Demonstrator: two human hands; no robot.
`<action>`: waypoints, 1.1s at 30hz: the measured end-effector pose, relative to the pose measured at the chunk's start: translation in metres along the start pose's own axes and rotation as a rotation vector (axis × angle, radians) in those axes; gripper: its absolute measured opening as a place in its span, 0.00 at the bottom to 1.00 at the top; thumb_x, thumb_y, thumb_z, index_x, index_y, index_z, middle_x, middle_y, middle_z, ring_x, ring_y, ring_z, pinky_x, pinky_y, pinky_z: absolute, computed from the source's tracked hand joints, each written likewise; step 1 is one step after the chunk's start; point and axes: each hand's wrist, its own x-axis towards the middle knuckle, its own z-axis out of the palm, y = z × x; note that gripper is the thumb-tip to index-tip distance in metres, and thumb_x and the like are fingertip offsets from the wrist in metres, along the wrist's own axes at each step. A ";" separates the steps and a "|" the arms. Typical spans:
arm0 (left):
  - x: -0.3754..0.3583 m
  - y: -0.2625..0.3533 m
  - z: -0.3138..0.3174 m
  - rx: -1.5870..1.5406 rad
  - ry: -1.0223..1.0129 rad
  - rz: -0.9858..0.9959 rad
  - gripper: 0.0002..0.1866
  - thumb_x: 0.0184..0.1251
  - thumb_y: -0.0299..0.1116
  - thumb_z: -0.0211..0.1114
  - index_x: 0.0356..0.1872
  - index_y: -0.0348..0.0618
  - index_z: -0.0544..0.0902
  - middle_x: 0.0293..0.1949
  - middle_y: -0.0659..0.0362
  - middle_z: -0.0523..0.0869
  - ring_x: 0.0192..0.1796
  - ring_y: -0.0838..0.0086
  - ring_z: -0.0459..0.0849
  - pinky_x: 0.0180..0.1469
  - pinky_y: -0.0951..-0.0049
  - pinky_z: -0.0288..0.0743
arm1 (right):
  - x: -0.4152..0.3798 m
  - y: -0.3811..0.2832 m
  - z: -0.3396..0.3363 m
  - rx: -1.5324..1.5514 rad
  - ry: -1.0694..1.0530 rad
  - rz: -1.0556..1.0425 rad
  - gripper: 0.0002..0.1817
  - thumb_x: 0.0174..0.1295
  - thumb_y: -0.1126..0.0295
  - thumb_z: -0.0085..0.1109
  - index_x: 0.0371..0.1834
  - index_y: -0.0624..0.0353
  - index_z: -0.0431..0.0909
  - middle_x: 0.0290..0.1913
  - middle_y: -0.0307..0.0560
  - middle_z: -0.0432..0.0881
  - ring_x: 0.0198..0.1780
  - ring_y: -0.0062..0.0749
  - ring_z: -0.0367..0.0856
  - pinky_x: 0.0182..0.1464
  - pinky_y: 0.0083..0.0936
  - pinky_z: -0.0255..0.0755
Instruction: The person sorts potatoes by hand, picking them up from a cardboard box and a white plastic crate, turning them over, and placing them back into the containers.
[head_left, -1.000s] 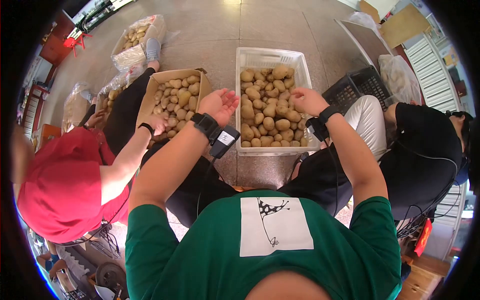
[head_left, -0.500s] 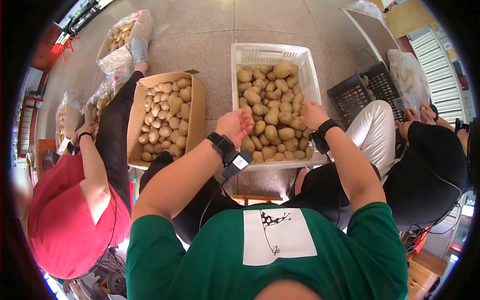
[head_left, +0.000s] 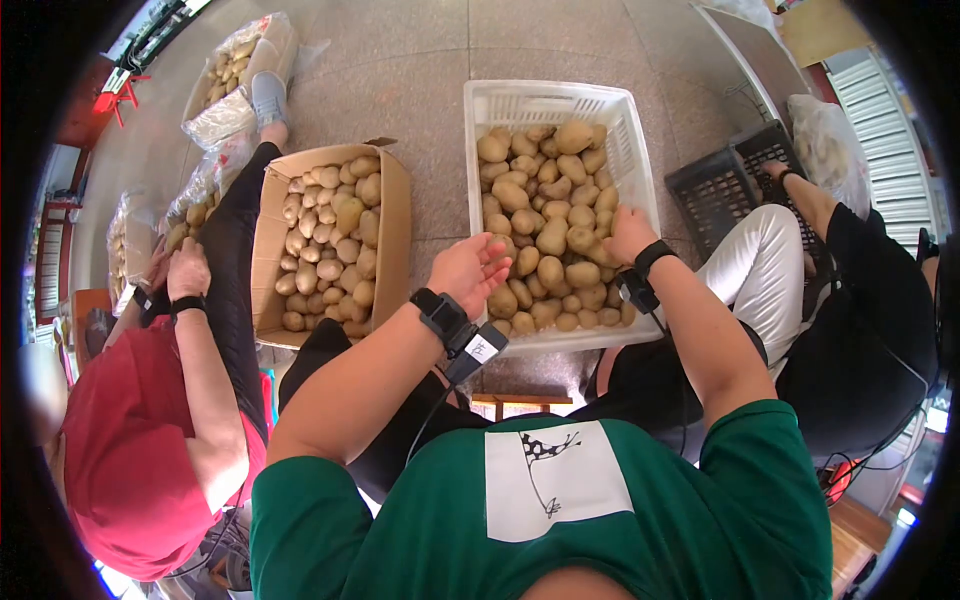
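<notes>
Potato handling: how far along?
Looks done: the cardboard box and white crate are both well filled with potatoes. In hand: right hand at the crate's right-side potatoes, grip unclear; left hand open by its left side. Left: can't tell; mixed sizes share the crate.

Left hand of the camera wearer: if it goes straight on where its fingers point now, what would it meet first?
The left hand would probably meet the potatoes along the left side of the white crate first. How high it is above them is unclear.
</notes>
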 end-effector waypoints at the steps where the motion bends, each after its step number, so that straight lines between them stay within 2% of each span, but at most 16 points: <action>1: -0.001 0.001 -0.001 -0.001 -0.012 -0.014 0.09 0.65 0.33 0.50 0.43 0.41 0.68 0.35 0.58 0.76 0.34 0.70 0.75 0.36 0.74 0.72 | -0.001 -0.001 0.001 0.025 0.001 0.009 0.26 0.47 0.69 0.57 0.50 0.62 0.61 0.55 0.62 0.58 0.53 0.53 0.67 0.53 0.36 0.66; 4: -0.006 0.004 0.000 0.009 -0.017 -0.031 0.12 0.65 0.32 0.50 0.46 0.40 0.67 0.36 0.56 0.75 0.36 0.69 0.75 0.37 0.73 0.74 | -0.001 0.005 0.006 0.071 0.082 -0.082 0.23 0.46 0.71 0.57 0.48 0.57 0.64 0.54 0.60 0.60 0.52 0.52 0.68 0.52 0.36 0.66; 8: -0.003 0.003 -0.003 0.008 -0.033 -0.027 0.13 0.65 0.32 0.50 0.48 0.39 0.66 0.37 0.56 0.74 0.37 0.69 0.74 0.37 0.73 0.74 | 0.001 0.010 0.001 0.042 -0.015 -0.079 0.19 0.45 0.72 0.58 0.43 0.54 0.69 0.53 0.58 0.64 0.51 0.51 0.68 0.52 0.36 0.67; 10: -0.002 0.001 -0.004 0.006 -0.030 -0.014 0.13 0.65 0.32 0.49 0.48 0.39 0.66 0.37 0.56 0.74 0.36 0.69 0.74 0.37 0.73 0.73 | 0.006 0.014 0.015 -0.045 -0.112 -0.150 0.15 0.43 0.74 0.57 0.37 0.54 0.71 0.48 0.57 0.70 0.49 0.50 0.70 0.50 0.35 0.67; 12: -0.002 -0.001 -0.006 -0.003 -0.055 -0.004 0.13 0.65 0.33 0.49 0.48 0.39 0.67 0.36 0.57 0.75 0.36 0.70 0.74 0.37 0.74 0.73 | -0.016 -0.006 0.002 0.016 -0.207 -0.189 0.14 0.41 0.74 0.55 0.36 0.54 0.73 0.43 0.55 0.74 0.46 0.48 0.73 0.48 0.34 0.68; 14: -0.006 -0.001 -0.004 -0.021 -0.034 0.012 0.09 0.62 0.33 0.51 0.41 0.41 0.69 0.33 0.57 0.75 0.31 0.72 0.74 0.31 0.75 0.72 | -0.024 -0.010 0.004 -0.009 -0.169 -0.223 0.15 0.40 0.73 0.56 0.36 0.53 0.73 0.40 0.55 0.75 0.43 0.49 0.74 0.45 0.34 0.69; 15: -0.006 -0.002 -0.004 -0.028 -0.016 0.022 0.09 0.62 0.33 0.51 0.41 0.41 0.69 0.33 0.57 0.75 0.31 0.72 0.74 0.31 0.75 0.72 | -0.023 -0.003 0.012 0.006 -0.058 -0.360 0.13 0.40 0.73 0.55 0.33 0.55 0.71 0.34 0.55 0.75 0.37 0.48 0.75 0.40 0.33 0.69; 16: -0.004 -0.003 -0.004 -0.011 -0.033 0.006 0.10 0.62 0.33 0.51 0.41 0.41 0.69 0.33 0.57 0.75 0.30 0.72 0.74 0.31 0.75 0.72 | -0.027 -0.011 0.007 0.009 -0.063 -0.375 0.13 0.40 0.73 0.55 0.33 0.55 0.71 0.34 0.55 0.75 0.37 0.48 0.75 0.40 0.33 0.69; 18: -0.002 -0.005 -0.005 0.005 -0.042 -0.009 0.10 0.62 0.33 0.52 0.41 0.41 0.69 0.33 0.57 0.75 0.30 0.72 0.74 0.31 0.75 0.72 | -0.038 -0.024 -0.012 0.138 -0.162 -0.256 0.12 0.41 0.74 0.53 0.33 0.55 0.71 0.27 0.51 0.74 0.30 0.43 0.75 0.34 0.31 0.70; 19: -0.004 -0.005 -0.004 0.024 -0.046 -0.012 0.10 0.63 0.33 0.52 0.41 0.41 0.69 0.34 0.57 0.75 0.33 0.71 0.74 0.35 0.73 0.72 | -0.036 -0.029 -0.015 0.194 -0.189 -0.305 0.13 0.44 0.74 0.52 0.36 0.53 0.70 0.22 0.46 0.71 0.23 0.31 0.72 0.25 0.25 0.67; 20: -0.005 -0.005 -0.004 0.043 -0.051 -0.016 0.10 0.63 0.34 0.52 0.41 0.41 0.68 0.36 0.58 0.75 0.36 0.70 0.74 0.38 0.72 0.72 | -0.039 -0.034 -0.018 0.195 -0.193 -0.311 0.13 0.44 0.74 0.52 0.36 0.53 0.70 0.22 0.46 0.71 0.23 0.31 0.72 0.25 0.25 0.67; 22: -0.008 -0.007 -0.005 0.050 -0.032 -0.017 0.11 0.63 0.35 0.52 0.43 0.41 0.67 0.37 0.57 0.75 0.37 0.70 0.74 0.39 0.71 0.72 | -0.053 -0.049 -0.034 0.488 -0.296 -0.244 0.14 0.48 0.74 0.51 0.40 0.52 0.68 0.21 0.40 0.69 0.20 0.20 0.68 0.21 0.19 0.62; 26: -0.011 -0.007 -0.004 0.078 -0.040 -0.074 0.19 0.63 0.39 0.52 0.50 0.40 0.63 0.46 0.54 0.68 0.43 0.64 0.71 0.45 0.63 0.71 | -0.076 -0.077 -0.044 0.747 -0.337 -0.293 0.12 0.51 0.74 0.53 0.39 0.55 0.67 0.24 0.37 0.68 0.20 0.16 0.66 0.22 0.16 0.63; 28: -0.016 -0.007 -0.001 0.090 -0.045 -0.120 0.21 0.63 0.41 0.52 0.52 0.40 0.62 0.49 0.53 0.65 0.45 0.61 0.70 0.47 0.58 0.70 | -0.082 -0.084 -0.042 0.918 -0.460 -0.284 0.12 0.54 0.73 0.52 0.42 0.54 0.67 0.25 0.33 0.68 0.20 0.15 0.65 0.21 0.13 0.61; 31: -0.024 -0.007 0.002 0.046 -0.067 -0.187 0.24 0.63 0.44 0.52 0.54 0.42 0.60 0.51 0.52 0.63 0.48 0.57 0.68 0.52 0.52 0.66 | -0.099 -0.100 -0.044 0.937 -0.450 -0.377 0.13 0.55 0.74 0.50 0.44 0.53 0.66 0.25 0.31 0.67 0.21 0.13 0.64 0.21 0.11 0.59; 33: -0.029 -0.007 0.000 -0.004 -0.228 -0.219 0.22 0.63 0.46 0.51 0.52 0.45 0.63 0.51 0.52 0.63 0.51 0.56 0.67 0.54 0.52 0.64 | -0.107 -0.106 -0.038 0.926 -0.454 -0.405 0.14 0.56 0.74 0.50 0.47 0.53 0.66 0.28 0.33 0.69 0.23 0.13 0.66 0.24 0.11 0.62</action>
